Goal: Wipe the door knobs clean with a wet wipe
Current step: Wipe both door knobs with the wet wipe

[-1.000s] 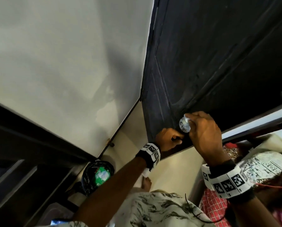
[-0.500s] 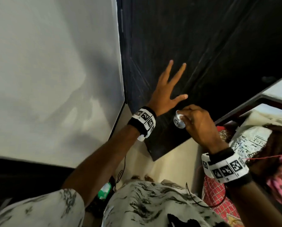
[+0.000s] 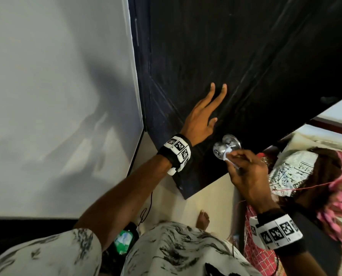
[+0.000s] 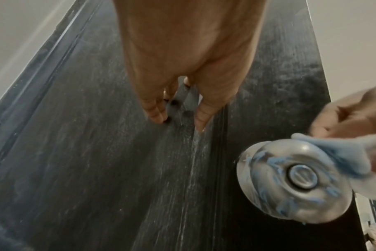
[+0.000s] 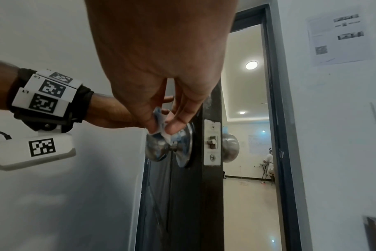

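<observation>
My left hand (image 3: 201,120) lies flat against the dark door (image 3: 245,56), its fingers (image 3: 219,96) straight and spread a little, the palm resting on the wood just above and beside the door knob (image 3: 223,149). In the left wrist view the fingertips (image 4: 156,113) touch the panel near a few small dark holes. My right hand (image 3: 247,176) comes at the knob from the side of the door's free edge, with its fingers (image 5: 176,125) pinched together on a crumpled wet wipe (image 5: 161,125), which is white with a bluish tint. The wipe is pressed against the knob's upper side, where the round head narrows toward its base plate. The knob is silver metal with a round keyhole button in the middle of its face (image 4: 302,175), and bluish streaks show across that face. The door stands open; in the right wrist view its edge carries a pale latch plate (image 5: 212,142), and a second knob (image 5: 231,147) sticks out on the far side. A white wall (image 3: 56,96) is to the left of the door, and a sheet of printed paper (image 5: 339,37) is stuck to the wall on the right.
</observation>
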Tool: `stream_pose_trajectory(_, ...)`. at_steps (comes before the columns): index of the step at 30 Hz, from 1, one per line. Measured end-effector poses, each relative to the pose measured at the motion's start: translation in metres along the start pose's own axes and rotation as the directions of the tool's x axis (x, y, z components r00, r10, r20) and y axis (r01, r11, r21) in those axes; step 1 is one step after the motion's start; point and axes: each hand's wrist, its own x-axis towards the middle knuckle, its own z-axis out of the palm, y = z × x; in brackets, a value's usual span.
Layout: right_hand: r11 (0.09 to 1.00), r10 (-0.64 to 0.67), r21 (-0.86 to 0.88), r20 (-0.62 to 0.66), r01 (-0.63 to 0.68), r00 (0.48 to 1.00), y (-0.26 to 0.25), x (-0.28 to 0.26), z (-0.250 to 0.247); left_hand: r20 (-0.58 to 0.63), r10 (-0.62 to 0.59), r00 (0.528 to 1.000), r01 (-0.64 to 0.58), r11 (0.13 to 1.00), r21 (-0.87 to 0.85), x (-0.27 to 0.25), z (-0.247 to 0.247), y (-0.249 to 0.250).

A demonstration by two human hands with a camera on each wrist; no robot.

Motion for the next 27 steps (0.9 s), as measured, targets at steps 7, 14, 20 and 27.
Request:
stream_pose_trajectory(7,0.995,0.037,-0.092,-0.061,-0.042,0.997,-0.013,0.016,0.006,0.021,-0.018,1.000,0.018,1.000,0.006,0.003,-0.003,0.001)
stream_pose_trajectory(14,0.978,0.151,-0.145,-0.013,-0.151,0.988,-0.015,0.034,0.012,0.050,-0.016,0.999,0.017,1.000,-0.011,0.006,-0.007,-0.004)
stream_pose_trajectory(20,0.954,0.235,-0.168,-0.093,-0.248,0.968,-0.010,0.001,0.010,0.053,-0.018,0.998,0.019,0.999,-0.026,0.005,-0.006,-0.005)
stream_pose_trajectory(27,0.967,0.155,-0.206,0.002,-0.151,0.988,-0.015,0.020,0.016,0.048,-0.023,0.999,0.024,1.000,-0.018,0.006,-0.003,-0.002)
